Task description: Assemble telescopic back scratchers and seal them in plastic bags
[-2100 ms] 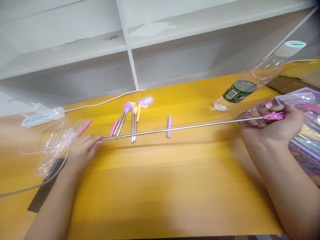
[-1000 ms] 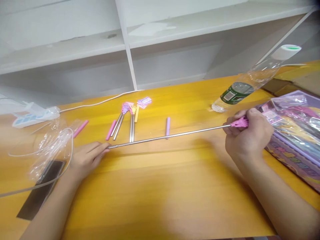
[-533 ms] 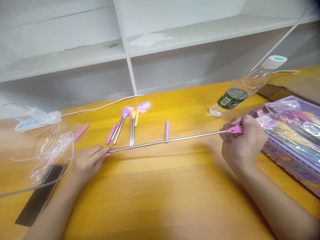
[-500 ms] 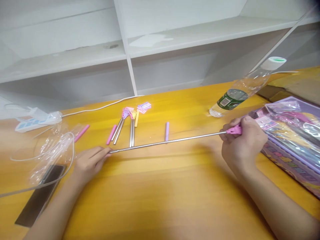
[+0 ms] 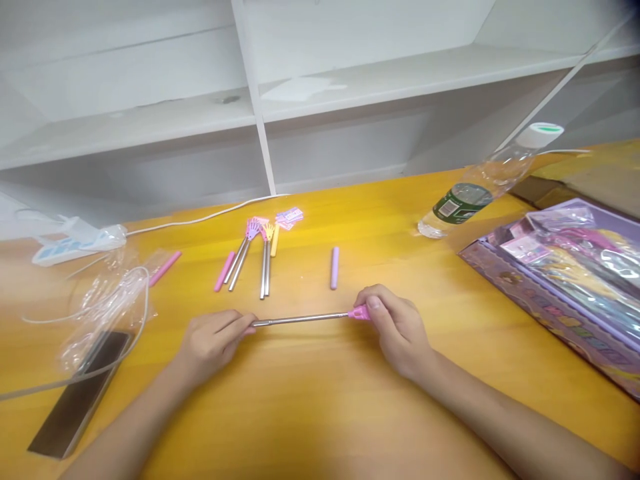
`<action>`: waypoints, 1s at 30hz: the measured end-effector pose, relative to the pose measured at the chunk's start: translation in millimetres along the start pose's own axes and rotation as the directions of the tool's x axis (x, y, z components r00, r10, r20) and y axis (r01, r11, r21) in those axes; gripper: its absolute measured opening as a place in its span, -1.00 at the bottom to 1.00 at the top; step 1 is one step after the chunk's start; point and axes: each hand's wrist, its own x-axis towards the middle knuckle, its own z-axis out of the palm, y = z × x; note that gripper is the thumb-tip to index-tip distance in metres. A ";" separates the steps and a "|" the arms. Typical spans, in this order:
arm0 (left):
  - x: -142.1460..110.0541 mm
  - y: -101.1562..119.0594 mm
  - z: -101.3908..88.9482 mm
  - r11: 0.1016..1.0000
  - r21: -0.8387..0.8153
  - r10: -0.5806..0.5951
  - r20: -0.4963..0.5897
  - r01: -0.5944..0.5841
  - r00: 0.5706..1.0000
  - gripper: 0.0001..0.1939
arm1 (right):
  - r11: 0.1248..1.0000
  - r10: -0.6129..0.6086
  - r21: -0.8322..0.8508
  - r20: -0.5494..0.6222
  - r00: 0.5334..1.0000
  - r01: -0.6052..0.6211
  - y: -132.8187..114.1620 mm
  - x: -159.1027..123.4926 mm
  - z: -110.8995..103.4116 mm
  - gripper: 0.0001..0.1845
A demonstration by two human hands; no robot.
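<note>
A telescopic back scratcher with a metal rod and a pink head is held level above the table between both hands. My left hand is closed on the plain metal end. My right hand grips the pink head, which its fingers partly cover. Beyond them lie several short back scratchers, some with purple heads and some with yellow heads. Around these are a pink handle tube, another pink tube, a yellow tube and a purple tube.
A water bottle stands at the back right, beside a purple display box of packaged items. Small cards lie at the back. On the left are plastic wrappers, a phone, a power strip and a white cable.
The back scratcher's rod has become much shorter. My right hand has moved left with the pink head, and my left hand has shifted slightly right and nearer.
</note>
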 end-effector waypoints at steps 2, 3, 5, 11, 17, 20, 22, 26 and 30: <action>1.2 -0.5 -1.3 1.000 -0.003 0.003 -0.002 -0.003 1.000 -0.80 | 1.000 -0.014 0.002 0.013 1.000 0.014 1.6 0.7 -1.4 -0.64; 1.9 0.0 -1.7 1.000 -0.003 0.004 -0.008 -0.004 1.000 -0.80 | 1.000 -0.019 0.002 0.018 1.000 0.019 1.8 0.4 -1.5 -0.65; 3.0 1.2 -2.5 1.000 0.005 0.008 -0.024 -0.008 1.000 -0.81 | 1.000 -0.025 -0.002 0.024 0.999 0.025 1.5 -0.4 -1.3 -0.66; 3.1 -2.6 -3.8 1.000 0.014 0.022 -0.031 -0.022 0.999 -0.80 | 0.999 -0.023 -0.022 0.047 0.999 0.024 0.6 0.3 -4.6 -0.64; 7.9 25.9 8.8 0.999 -0.013 0.037 -0.085 -0.039 0.996 -0.84 | 0.973 -0.166 -0.133 0.144 0.975 0.186 -3.2 -10.9 9.4 -0.68; 12.2 46.0 13.9 0.986 -0.042 0.162 -0.037 -0.163 0.986 -0.87 | 0.893 -0.335 -0.155 0.398 0.854 0.422 -8.1 -22.4 25.9 -0.66; 14.2 49.3 13.4 0.979 -0.070 0.192 -0.027 -0.193 0.981 -0.85 | 0.847 -0.390 -0.184 0.423 0.818 0.499 -10.6 -25.2 32.1 -0.67; 15.6 37.6 7.1 0.975 -0.102 0.192 -0.041 -0.195 0.981 -0.83 | 0.826 -0.413 -0.201 0.420 0.808 0.527 -9.3 -18.5 28.5 -0.74; 13.2 30.0 5.2 0.980 -0.110 0.165 -0.002 -0.164 0.986 -0.88 | 0.859 -0.381 -0.171 0.414 0.827 0.482 0.6 -12.3 21.1 -0.74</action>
